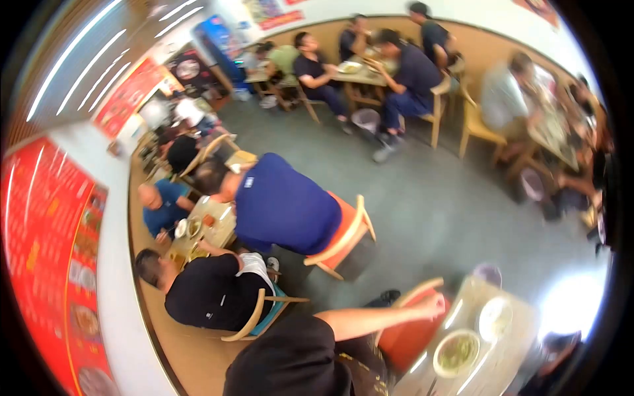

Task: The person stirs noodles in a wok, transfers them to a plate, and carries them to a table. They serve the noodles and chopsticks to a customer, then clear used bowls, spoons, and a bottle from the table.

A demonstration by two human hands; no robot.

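From a black sleeve at the bottom, my left forearm reaches right, ending in my left hand (432, 306) above the red-orange seat of a wooden chair (404, 336). The fingers look curled in, though blurred, and nothing shows in them. Just right of the hand is the edge of a pale table (522, 333). On it stand a white bowl with greenish food (456, 353) and a second white bowl (495, 319) behind it. A thin dark stick (432, 386) lies at the table's near edge. My right hand is out of view.
To the left, a person in black (214, 294) and a person in dark blue (287, 204) sit at a table with bowls. More diners sit along the far wall. A round bin (487, 274) stands behind my table. Grey floor (422, 204) lies between the tables.
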